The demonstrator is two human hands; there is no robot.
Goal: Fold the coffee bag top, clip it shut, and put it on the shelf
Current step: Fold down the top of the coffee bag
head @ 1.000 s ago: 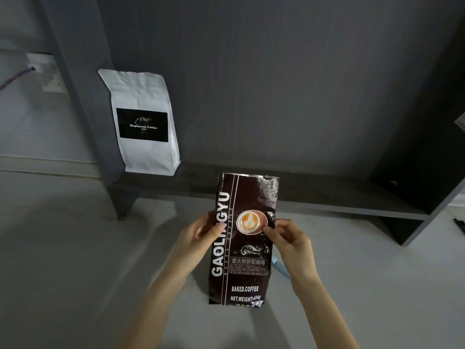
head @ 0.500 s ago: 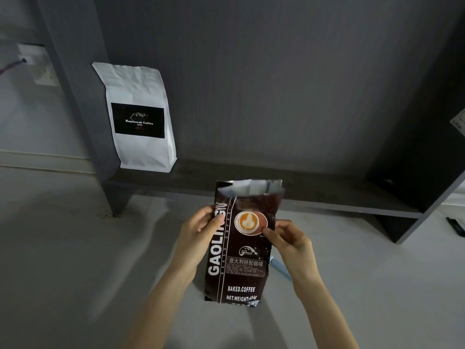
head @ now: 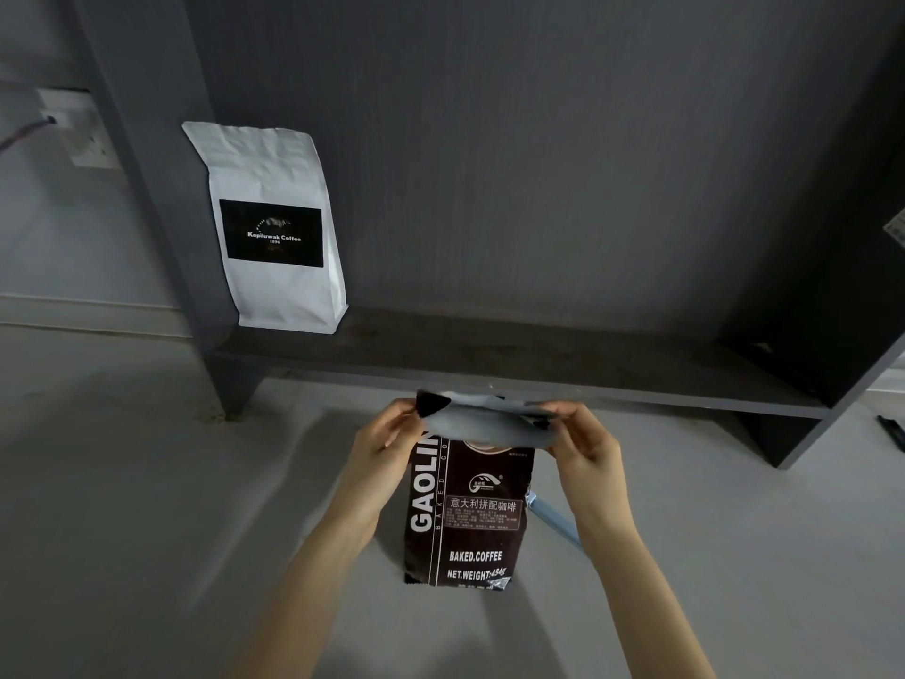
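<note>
A dark brown coffee bag [head: 467, 517] with white lettering stands upright in front of me, low in the centre. Its top is bent over toward me, showing the silver inner side [head: 485, 423]. My left hand [head: 387, 443] pinches the top's left corner and my right hand [head: 583, 443] pinches its right corner. A light blue clip [head: 556, 524] lies on the floor behind the bag, partly hidden by my right forearm. The dark grey shelf [head: 514, 357] runs across just beyond the bag.
A white coffee bag [head: 274, 227] with a black label stands at the shelf's left end against the upright. A wall socket [head: 81, 132] with a cable is at far left. A dark object [head: 891, 431] lies on the floor at far right.
Both hands moved up from the bag's middle to its top corners. The top, upright a second ago, has been folded down toward me, covering the cup picture.
</note>
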